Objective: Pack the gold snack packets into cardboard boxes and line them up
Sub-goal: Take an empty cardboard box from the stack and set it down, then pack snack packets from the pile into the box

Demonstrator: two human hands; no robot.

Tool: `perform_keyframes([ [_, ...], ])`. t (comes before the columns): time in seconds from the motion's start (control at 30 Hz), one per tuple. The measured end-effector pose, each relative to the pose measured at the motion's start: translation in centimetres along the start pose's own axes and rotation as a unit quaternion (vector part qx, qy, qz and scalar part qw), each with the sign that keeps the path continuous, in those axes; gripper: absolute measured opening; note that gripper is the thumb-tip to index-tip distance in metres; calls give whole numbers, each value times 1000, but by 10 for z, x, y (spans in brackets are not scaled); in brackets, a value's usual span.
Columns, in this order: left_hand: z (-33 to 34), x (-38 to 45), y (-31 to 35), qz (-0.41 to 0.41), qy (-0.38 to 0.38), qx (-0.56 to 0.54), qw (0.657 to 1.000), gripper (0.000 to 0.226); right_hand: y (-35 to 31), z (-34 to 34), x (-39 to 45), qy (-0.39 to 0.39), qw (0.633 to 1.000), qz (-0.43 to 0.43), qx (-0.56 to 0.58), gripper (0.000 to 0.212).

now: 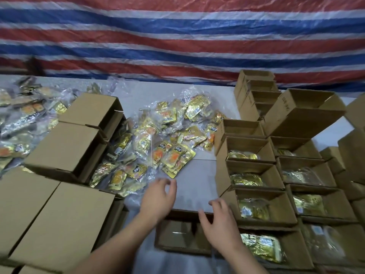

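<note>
Two rows of filled cardboard boxes (254, 173) line the table's right edge; gold snack packets (158, 143) heap mid-table. My empty box (177, 236) sits at the near edge. Both hands, left (158, 196) and right (219, 224), hover loose-fingered, holding nothing; I should grab one bag whole.

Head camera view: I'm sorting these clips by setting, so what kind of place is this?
Probably a makeshift packing station, not a home kitchen: a striped tarp as backdrop, rows of open cardboard boxes holding gold packets, and a heap of bagged snack packets on the table.
</note>
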State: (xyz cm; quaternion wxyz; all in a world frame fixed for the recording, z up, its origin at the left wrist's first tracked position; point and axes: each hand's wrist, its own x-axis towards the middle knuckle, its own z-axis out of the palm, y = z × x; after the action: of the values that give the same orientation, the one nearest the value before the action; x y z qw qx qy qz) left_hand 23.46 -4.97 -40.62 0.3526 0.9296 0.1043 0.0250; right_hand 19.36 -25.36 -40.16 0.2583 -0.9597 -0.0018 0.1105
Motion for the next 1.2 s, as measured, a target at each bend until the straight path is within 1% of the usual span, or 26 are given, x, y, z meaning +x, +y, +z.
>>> perform_keyframes([
  [0.07,9,42,11,20,-13,57,998,38,-6,-11,7,12,999,-5,31,40],
  [0.17,38,104,22,21,-96,150,984,44,-16,-26,22,42,997,-6,61,33],
  [0.23,63,134,16,9,-146,238,960,56,-17,-32,28,41,996,9,85,31],
  [0.3,89,153,2,-4,-177,312,934,73,-15,-33,31,45,992,14,114,26],
  [0.37,112,165,-12,-9,-183,359,915,89,-10,-35,33,74,985,15,156,18],
  [0.4,121,170,-16,-19,-178,360,916,93,-8,-36,34,82,982,24,172,14],
  [0.5,133,184,-20,-69,-168,313,932,92,0,-32,41,61,976,60,202,12],
  [0.53,131,186,-19,-80,-170,309,932,86,2,-30,44,49,975,62,207,12],
  [0.6,123,186,-16,-89,-170,274,942,63,1,-27,51,24,970,76,230,16],
  [0.63,117,184,-12,-84,-168,239,953,52,0,-26,56,16,964,90,249,17],
  [0.7,99,174,-1,-64,-166,161,971,41,-3,-24,66,5,950,121,287,19],
  [0.77,77,158,18,-43,-146,75,985,40,-9,-27,77,2,927,150,345,15],
  [0.83,51,135,40,-36,-128,-19,991,37,-19,-35,88,3,900,164,404,3],
  [0.87,36,121,51,-24,-124,-50,991,33,-26,-40,92,0,888,163,430,16],
  [0.93,8,91,73,14,-125,-96,987,22,-44,-54,96,-20,854,154,497,58],
  [0.97,-5,76,85,30,-133,-128,982,19,-55,-62,96,-40,835,146,530,73],
  [1.0,-18,61,98,44,-146,-159,975,20,-64,-69,94,-64,811,134,566,78],
  [1.07,-36,36,119,71,-161,-199,964,26,-79,-80,87,-83,771,100,624,72],
  [1.13,-48,19,131,94,-164,-210,959,29,-89,-86,76,-75,756,76,646,60],
  [1.2,-57,8,137,116,-157,-195,961,33,-94,-88,63,-59,749,67,657,43],
])
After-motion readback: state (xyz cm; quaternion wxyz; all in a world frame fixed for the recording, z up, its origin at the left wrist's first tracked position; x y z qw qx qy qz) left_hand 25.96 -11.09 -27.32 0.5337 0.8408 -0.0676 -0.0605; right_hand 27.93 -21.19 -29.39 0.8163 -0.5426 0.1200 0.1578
